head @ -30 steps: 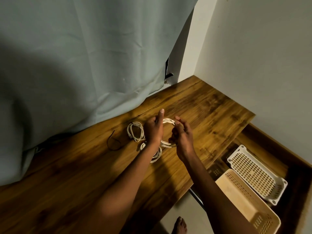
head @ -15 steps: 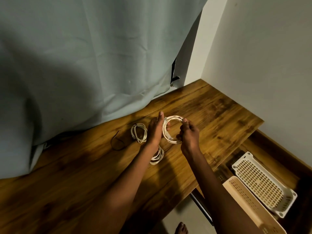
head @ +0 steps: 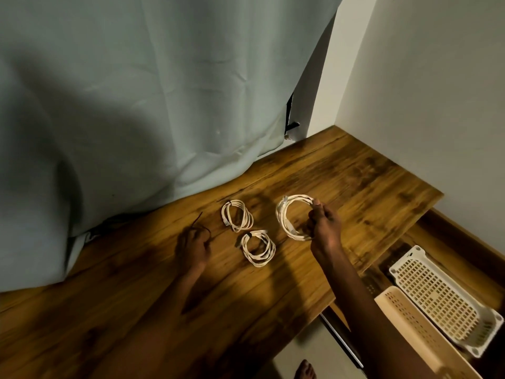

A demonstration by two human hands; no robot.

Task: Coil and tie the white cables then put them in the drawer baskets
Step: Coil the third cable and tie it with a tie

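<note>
Two baskets, beige [head: 418, 332] and white [head: 448, 299], are sitting in the open drawer [head: 464, 258] at lower right, below the table [head: 136, 310] edge. Left hand [head: 192, 248] is reaching to the black tie [head: 200, 228] on the wood; fingers curled at it, grip unclear. Right hand [head: 325, 225] is pinching the untied coil [head: 289, 217], holding it above the tabletop. Two tied coils, near [head: 258, 248] and far [head: 237, 219], are lying between the hands. Curtain [head: 136, 91] is hanging behind.

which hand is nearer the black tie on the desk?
Left. The left hand is right at the black tie, fingers reaching it. The right hand is well off to the side, gripping the untied coil.
</note>
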